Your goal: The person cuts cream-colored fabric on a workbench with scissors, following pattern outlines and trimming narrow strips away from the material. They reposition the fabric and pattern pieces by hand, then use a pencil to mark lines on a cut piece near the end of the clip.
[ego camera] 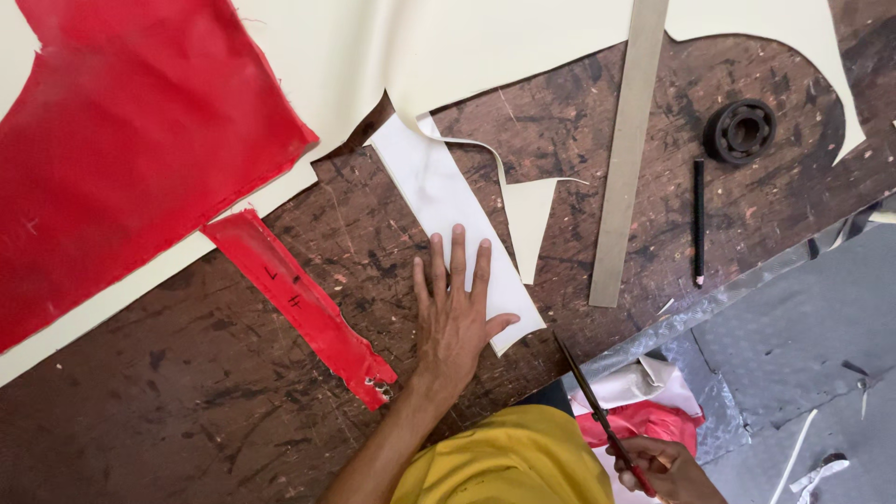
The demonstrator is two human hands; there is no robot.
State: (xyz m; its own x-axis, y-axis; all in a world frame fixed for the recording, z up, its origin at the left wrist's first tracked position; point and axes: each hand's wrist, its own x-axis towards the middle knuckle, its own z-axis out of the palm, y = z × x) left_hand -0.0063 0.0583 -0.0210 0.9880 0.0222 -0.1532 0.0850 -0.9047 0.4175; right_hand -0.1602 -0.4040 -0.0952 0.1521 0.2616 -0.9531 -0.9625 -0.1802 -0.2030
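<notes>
My left hand (455, 313) lies flat, fingers spread, on the near end of a white rectangular strip of sheet material (432, 191) on the dark wooden table (187, 392). My right hand (667, 469) is low at the table's edge, shut on a pair of scissors (588, 397) whose closed blades point up toward the strip's near corner. A narrow red strip (299, 303) with pen marks lies just left of my left hand. A large red fabric piece (131, 140) rests on a cream sheet (448, 47) at the upper left.
A long metal ruler (627, 159) lies upright on the table to the right of the strip. A black pencil (698, 219) and a black bearing ring (740, 129) sit beyond it. Red and white scraps (644, 397) lie below the table edge on a grey patterned floor (803, 327).
</notes>
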